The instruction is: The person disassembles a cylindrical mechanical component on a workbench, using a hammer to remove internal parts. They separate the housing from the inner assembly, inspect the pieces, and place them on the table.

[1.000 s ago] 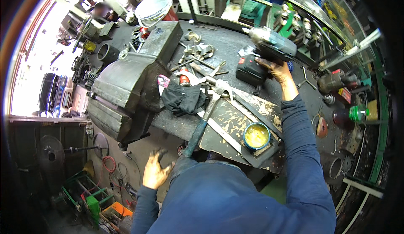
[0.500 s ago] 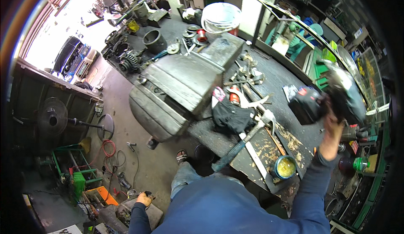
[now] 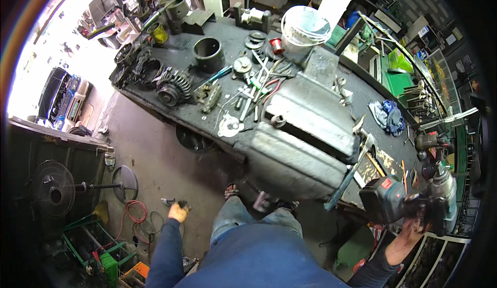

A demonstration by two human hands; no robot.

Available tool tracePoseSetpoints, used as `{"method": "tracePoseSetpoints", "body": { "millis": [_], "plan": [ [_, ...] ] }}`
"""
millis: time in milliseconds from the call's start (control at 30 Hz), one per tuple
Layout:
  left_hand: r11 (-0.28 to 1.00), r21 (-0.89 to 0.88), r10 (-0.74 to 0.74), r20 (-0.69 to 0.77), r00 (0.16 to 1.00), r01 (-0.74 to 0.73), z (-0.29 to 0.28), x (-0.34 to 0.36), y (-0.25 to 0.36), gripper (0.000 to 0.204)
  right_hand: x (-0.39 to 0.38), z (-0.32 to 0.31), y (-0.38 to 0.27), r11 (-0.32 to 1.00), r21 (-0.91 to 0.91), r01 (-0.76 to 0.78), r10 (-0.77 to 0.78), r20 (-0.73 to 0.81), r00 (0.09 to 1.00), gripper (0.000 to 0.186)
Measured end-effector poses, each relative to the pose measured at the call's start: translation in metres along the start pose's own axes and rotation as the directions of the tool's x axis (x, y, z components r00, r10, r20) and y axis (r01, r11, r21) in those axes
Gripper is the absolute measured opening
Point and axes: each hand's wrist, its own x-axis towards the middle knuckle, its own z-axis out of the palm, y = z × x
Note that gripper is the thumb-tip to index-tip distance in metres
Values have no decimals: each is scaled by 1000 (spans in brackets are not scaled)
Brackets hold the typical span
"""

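My right hand (image 3: 411,231) grips a cordless impact wrench (image 3: 440,200) by its handle, with its dark battery pack (image 3: 383,199) turned to the left. It is held beyond the right end of the workbench. Low on the left, over the floor, my left hand (image 3: 178,212) is closed around a small dark thing (image 3: 184,205) whose kind I cannot make out. A large grey metal bench vise (image 3: 295,158) stands on the bench edge in front of me. Beside its right side lies a hammer (image 3: 346,184) with a teal handle, partly hidden.
The dark workbench (image 3: 233,34) carries an alternator (image 3: 173,86), a metal cylinder (image 3: 208,52), a white bucket (image 3: 305,29), loose tools and a bunched cloth (image 3: 387,117). At left stand a fan (image 3: 54,189) and a red cable (image 3: 135,213). A green rack (image 3: 398,81) stands behind.
My view has shifted, bringing the vise nearer and farther right. My right hand has carried the impact wrench down and to the right. The left hand appears higher, still closed.
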Motion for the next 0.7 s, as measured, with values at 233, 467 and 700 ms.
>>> {"method": "tracePoseSetpoints", "body": {
  "millis": [233, 467, 700],
  "plan": [
    [975, 183, 151, -124, 981, -127, -97, 61, 6, 37, -118, 58, -26, 970, -4, -243, 243, -22, 970, 50],
    [386, 681, 634, 294, 715, -622, -85, 63, 157, 48, -255, 91, 36, 818, -471, -330, 317, -109, 942, 43],
    [719, 246, 582, 299, 756, -650, -92, 1, 310, 46, -376, 108, 104, 663, -372, -649, 556, -335, 760, 37]
  ]
}}
